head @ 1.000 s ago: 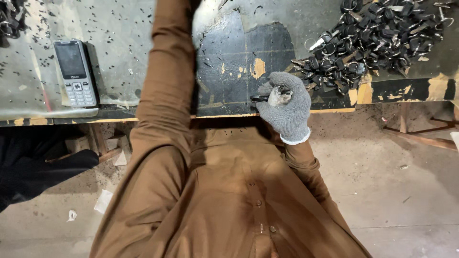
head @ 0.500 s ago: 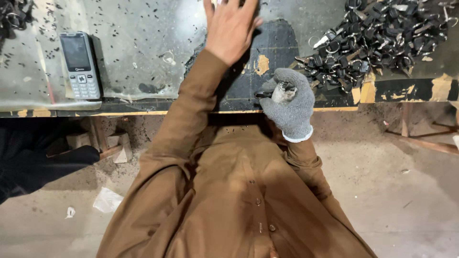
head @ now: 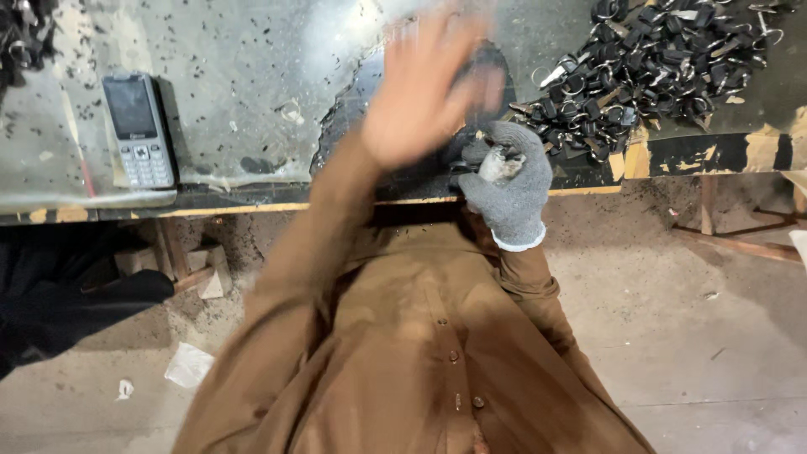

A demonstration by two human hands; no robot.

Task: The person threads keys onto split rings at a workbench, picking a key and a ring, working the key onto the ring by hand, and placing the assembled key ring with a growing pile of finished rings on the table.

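My right hand (head: pixel 507 178), in a grey knit glove, rests at the workbench's front edge, closed around a small metal part (head: pixel 499 162) that shows at the top of the fist. My bare left hand (head: pixel 424 88) is blurred above the bench, fingers spread, just left of and above the gloved hand, with nothing seen in it. A heap of small black-and-metal parts with rings (head: pixel 651 63) lies at the bench's back right, close beyond the right hand. My brown sleeves and shirt fill the lower middle.
A grey keypad phone (head: pixel 139 128) lies on the scratched metal sheet (head: pixel 235 92) at the left of the bench. A second dark pile (head: pixel 21 38) sits at the far left corner. Below the bench are a concrete floor, wood blocks (head: pixel 206 269) and paper scraps (head: pixel 187 366).
My left arm has drawn back from far across the bench; the bare hand is now near the gloved right hand. The right hand has stayed put, still closed on the part.
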